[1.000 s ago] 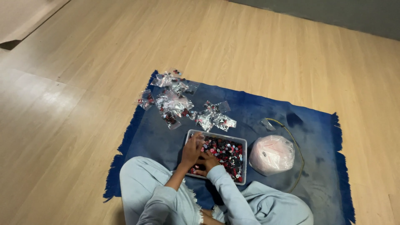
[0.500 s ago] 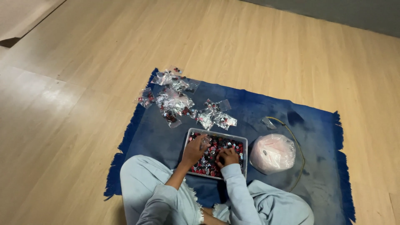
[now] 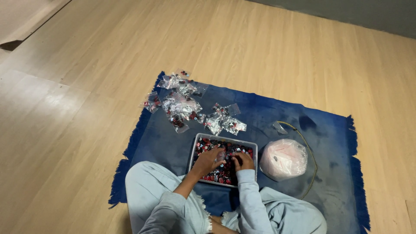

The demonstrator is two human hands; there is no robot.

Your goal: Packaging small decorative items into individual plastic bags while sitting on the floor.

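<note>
A scatter of small clear bags filled with dark and red pieces lies near the far left corner of the blue rug, some spilling over its left edge onto the wooden floor. Toward the near edge, a clear tray holds small red, black and white pieces. The left hand rests in it, fingers curled loosely over the pieces; whether they grip any cannot be told. The right hand lies just beside, fingers bent down into the pieces. Right of the tray sits a whitish plastic bundle.
</note>
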